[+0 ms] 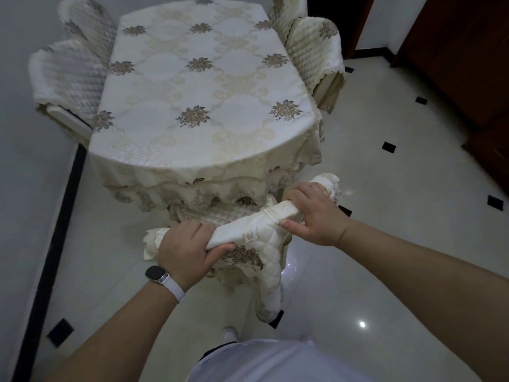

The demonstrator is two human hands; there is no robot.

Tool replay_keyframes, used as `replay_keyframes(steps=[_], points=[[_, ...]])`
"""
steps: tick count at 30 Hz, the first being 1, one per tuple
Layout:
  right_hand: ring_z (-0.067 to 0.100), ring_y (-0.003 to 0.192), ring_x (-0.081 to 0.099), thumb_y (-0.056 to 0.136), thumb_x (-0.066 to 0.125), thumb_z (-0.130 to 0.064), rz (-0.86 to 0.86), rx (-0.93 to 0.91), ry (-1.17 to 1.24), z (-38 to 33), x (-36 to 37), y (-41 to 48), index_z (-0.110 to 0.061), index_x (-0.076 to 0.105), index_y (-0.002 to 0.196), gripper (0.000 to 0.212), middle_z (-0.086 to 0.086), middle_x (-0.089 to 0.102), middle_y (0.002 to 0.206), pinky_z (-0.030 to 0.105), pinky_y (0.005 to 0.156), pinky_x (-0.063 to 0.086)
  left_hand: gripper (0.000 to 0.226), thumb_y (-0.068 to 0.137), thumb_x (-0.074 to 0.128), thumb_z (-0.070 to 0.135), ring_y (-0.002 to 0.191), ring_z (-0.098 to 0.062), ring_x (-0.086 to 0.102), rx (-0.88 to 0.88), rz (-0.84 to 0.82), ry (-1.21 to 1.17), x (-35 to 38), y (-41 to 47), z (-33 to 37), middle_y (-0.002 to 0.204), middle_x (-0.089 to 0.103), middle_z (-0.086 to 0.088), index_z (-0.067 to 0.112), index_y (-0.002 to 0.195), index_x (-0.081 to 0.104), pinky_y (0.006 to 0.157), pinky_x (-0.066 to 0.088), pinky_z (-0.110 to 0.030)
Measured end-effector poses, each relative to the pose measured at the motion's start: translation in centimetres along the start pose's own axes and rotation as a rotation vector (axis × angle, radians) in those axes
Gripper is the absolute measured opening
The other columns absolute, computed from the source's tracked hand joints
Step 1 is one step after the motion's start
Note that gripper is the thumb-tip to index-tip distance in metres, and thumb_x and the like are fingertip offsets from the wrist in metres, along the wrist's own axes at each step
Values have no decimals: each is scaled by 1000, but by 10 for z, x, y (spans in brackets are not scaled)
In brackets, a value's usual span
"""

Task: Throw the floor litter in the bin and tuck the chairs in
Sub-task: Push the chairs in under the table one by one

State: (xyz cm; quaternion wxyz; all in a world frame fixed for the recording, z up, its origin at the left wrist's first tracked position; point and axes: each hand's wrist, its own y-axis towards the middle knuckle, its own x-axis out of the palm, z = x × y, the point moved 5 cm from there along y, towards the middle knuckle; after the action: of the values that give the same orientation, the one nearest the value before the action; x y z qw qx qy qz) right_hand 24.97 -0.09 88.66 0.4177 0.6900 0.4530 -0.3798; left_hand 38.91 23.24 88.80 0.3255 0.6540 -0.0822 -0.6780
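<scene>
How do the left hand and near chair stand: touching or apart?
Touching. Head view shows the left hand gripping the chair by its covered top rail, fingers curled round it.

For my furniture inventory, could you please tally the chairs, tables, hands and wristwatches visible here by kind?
chairs: 5
table: 1
hands: 2, both gripping the near chair
wristwatch: 1
Total: 9

Glossy pale floor (385, 230) with black diamond insets (389, 146) carries the desk (154, 161), a cream flower-embroidered tablecloth (209, 86) draped over its whole top, quilt-covered chairs (66, 75) at both sides and a near chair (264, 238) at its end.
</scene>
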Motion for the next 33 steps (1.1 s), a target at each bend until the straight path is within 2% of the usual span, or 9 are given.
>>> replay_keyframes(steps=[8, 13, 18, 25, 33], points=[[23, 106, 42, 84, 39, -70, -72, 36, 27, -3, 12, 9, -12, 58, 114, 68, 5, 54, 113, 42, 102, 27, 67, 93, 40, 68, 58, -26, 49, 29, -50, -50, 12, 4, -22, 68, 54, -5, 8, 81, 68, 53, 34, -31], [27, 103, 48, 85, 39, -68, -44, 31, -18, -14, 28, 13, -11, 61, 112, 67, 7, 57, 109, 40, 100, 26, 68, 94, 38, 67, 61, -28, 52, 55, -100, -70, 20, -2, -44, 73, 58, -8, 6, 87, 68, 56, 38, -33], [25, 96, 51, 90, 32, -72, 45, 14, -37, -26, 39, 10, -11, 62, 104, 69, 5, 59, 103, 36, 96, 26, 68, 94, 38, 67, 61, -28, 50, 81, -110, -69, 20, -10, -57, 73, 56, -7, 6, 85, 68, 56, 37, -34], [22, 95, 48, 91, 31, -71, 60, 21, -32, -41, 53, -1, -10, 62, 104, 69, 5, 57, 103, 36, 94, 28, 62, 92, 41, 66, 60, -27, 47, 106, -142, -78, 19, -26, -66, 72, 55, -6, 10, 85, 65, 57, 30, -31], [25, 102, 49, 90, 33, -71, -77, 56, -50, -52, 72, -26, -13, 59, 112, 67, 5, 57, 111, 40, 100, 28, 61, 96, 36, 64, 71, -26, 53, 190, -306, -76, 25, -56, -61, 86, 60, -5, 10, 95, 65, 64, 34, -31]])
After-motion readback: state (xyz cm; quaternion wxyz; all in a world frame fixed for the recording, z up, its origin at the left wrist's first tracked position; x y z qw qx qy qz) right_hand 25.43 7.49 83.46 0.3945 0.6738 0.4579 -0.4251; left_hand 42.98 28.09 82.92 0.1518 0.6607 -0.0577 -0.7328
